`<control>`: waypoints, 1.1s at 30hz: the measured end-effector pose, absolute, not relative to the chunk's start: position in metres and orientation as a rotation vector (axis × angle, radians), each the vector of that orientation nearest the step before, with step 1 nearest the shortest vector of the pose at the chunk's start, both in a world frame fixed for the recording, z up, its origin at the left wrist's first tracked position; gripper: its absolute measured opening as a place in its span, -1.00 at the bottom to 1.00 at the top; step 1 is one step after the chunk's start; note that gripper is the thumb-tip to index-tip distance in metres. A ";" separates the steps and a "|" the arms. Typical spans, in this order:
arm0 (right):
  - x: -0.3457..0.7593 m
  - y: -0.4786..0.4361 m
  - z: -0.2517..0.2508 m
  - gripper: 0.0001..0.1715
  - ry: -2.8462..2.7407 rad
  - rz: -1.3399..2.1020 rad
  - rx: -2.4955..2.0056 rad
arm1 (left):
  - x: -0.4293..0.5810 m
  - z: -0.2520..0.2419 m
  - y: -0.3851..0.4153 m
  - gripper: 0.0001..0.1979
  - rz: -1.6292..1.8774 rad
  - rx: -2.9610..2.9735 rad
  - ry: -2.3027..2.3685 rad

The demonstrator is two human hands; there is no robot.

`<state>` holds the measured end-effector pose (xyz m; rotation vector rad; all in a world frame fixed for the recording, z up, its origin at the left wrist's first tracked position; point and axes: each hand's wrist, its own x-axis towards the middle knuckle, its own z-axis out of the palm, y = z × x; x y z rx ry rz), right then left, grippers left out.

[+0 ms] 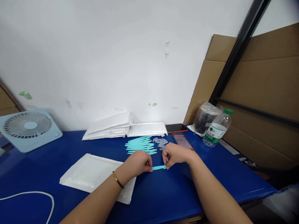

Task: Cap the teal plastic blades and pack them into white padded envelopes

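A slim teal eyebrow razor (158, 168) is held level just above the blue table, between my two hands. My left hand (139, 162) pinches its left end, and my right hand (175, 154) has thumb and fingers closed at the right end. Behind my left hand lies a row of several similar teal razors (139, 144). Small clear plastic caps (161, 142) are scattered behind my right hand. A white padded envelope (93, 172) lies flat, partly under my left forearm.
More padded envelopes (107, 127) are stacked against the wall. A phone with a timer (182, 141) and a dark phone (177, 128) lie behind my right hand. At right stand a water bottle (217, 129) and a bagged dark object (203, 119); a fan (30, 129) is at left.
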<state>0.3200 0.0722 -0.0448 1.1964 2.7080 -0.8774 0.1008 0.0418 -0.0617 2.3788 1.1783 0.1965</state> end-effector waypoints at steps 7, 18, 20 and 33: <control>0.341 0.088 -0.043 -0.74 2.700 -0.660 1.657 | 0.087 -0.060 0.057 -0.84 0.229 2.394 1.390; 0.332 0.099 -0.057 -0.65 2.967 -0.244 1.860 | 0.072 -0.088 0.077 -0.18 0.296 2.472 1.586; 0.333 0.102 -0.061 -0.64 2.972 -0.244 1.851 | 0.073 -0.085 0.072 -0.20 0.276 2.484 1.570; 0.317 0.116 -0.073 -0.75 3.108 -0.166 1.562 | 0.076 -0.053 0.042 -0.29 0.250 2.464 1.462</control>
